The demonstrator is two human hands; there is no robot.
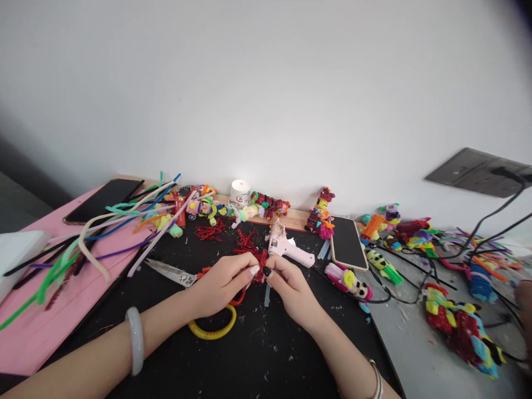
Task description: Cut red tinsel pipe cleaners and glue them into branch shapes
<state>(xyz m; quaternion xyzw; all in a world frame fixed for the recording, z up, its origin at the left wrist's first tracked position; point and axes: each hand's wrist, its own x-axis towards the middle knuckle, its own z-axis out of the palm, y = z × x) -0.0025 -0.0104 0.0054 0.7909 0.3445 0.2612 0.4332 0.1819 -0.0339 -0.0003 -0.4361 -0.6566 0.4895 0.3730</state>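
Below the frame's centre, the left hand and right hand pinch a red tinsel piece, seemingly light and bendy, best held by its partly hidden lower edges.

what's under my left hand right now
Beneath your left hand are scissors. The blades and yellow handle loop show; the hand covers their middle, which can't be seen.
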